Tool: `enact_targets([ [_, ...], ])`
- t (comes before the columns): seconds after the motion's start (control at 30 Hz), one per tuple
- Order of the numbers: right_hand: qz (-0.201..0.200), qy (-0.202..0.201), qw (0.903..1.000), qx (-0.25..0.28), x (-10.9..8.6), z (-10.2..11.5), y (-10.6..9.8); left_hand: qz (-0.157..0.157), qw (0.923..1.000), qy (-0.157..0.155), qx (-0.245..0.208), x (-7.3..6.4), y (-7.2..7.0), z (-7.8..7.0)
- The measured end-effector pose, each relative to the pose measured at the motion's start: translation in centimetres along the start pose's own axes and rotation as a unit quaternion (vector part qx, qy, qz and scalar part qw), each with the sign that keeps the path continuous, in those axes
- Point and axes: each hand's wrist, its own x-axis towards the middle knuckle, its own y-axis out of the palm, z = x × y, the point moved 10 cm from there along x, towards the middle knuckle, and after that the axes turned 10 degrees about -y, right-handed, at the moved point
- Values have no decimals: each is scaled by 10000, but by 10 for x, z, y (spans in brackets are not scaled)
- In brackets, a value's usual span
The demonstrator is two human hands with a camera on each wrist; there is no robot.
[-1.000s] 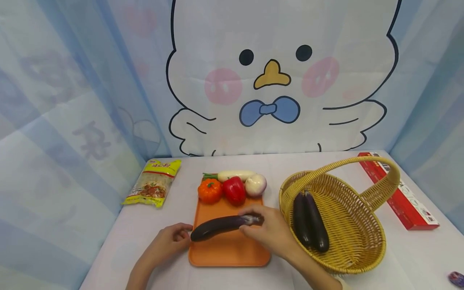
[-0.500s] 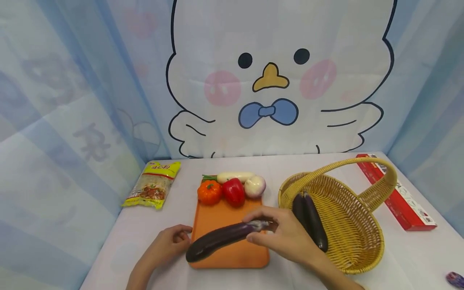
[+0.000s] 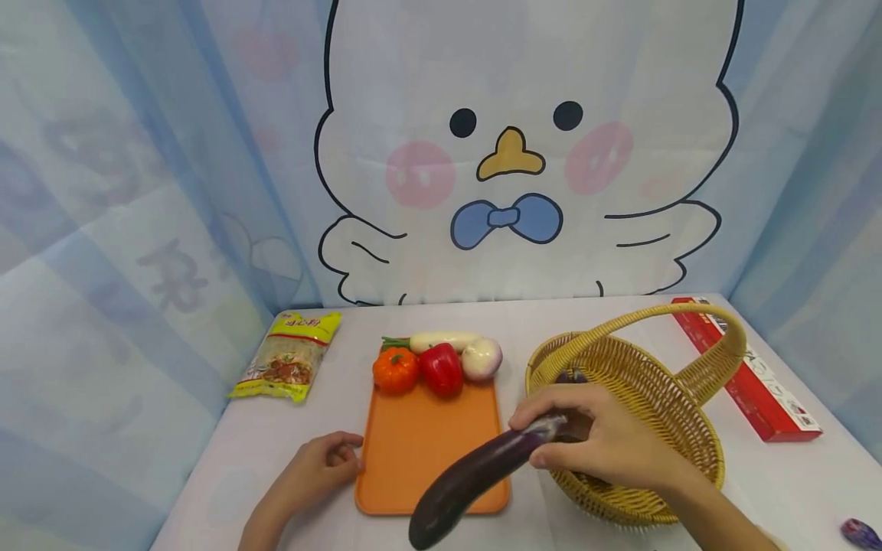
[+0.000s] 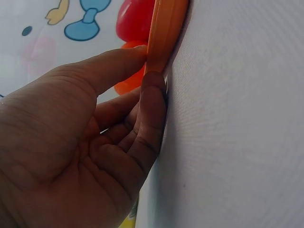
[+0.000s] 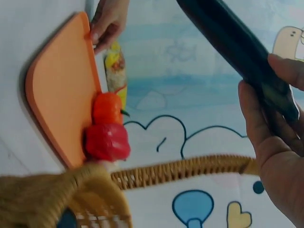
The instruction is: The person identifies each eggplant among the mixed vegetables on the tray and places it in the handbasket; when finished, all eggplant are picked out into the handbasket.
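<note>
My right hand point(image 3: 599, 440) grips an eggplant point(image 3: 475, 474) by its stem end, raised near the basket's left side; its dark blunt end slants down-left past the tray's lower right corner. In the right wrist view thumb and fingers close around this eggplant point(image 5: 228, 42). My left hand point(image 3: 320, 471) is at the left edge of the orange tray point(image 3: 427, 451), and the left wrist view shows thumb and fingers pinching the tray's rim point(image 4: 164, 38). Inside the yellow wicker basket point(image 3: 678, 421) more eggplants point(image 3: 572, 376) lie, mostly hidden behind my right hand.
Along the tray's far end sit an orange pumpkin-shaped pepper point(image 3: 396, 371), a red bell pepper point(image 3: 442, 370), a white radish point(image 3: 444, 340) and an onion point(image 3: 481, 359). A yellow food bag point(image 3: 285, 356) lies left, a red box point(image 3: 754, 379) behind the basket. The basket's handle arches high.
The eggplant has been lifted off the tray and carried right toward the basket by my right hand, tilting more steeply. My left hand stays at the tray's edge.
</note>
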Motion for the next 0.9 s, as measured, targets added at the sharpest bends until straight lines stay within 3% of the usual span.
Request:
enact_targets([
  [0.23, 281, -9, 9996, -81, -8, 3, -24, 8, 10000, 77, 15, -2, -1, -2],
  [0.43, 442, 512, 9976, -115, -18, -8, -43, 30, 10000, 60, -23, -2, 0, -2],
  [0.67, 1260, 444, 9895, 554, -23, -17, -57, 34, 10000, 56, -42, -1, 0, -1],
  [0.77, 1539, 408, 9855, 588, -24, -24, -67, 52, 10000, 41, -31, -1, 1, -1],
  [0.9, 1691, 508, 9840, 214, -24, -34, -84, 56, 10000, 57, 0, -1, 0, -1],
])
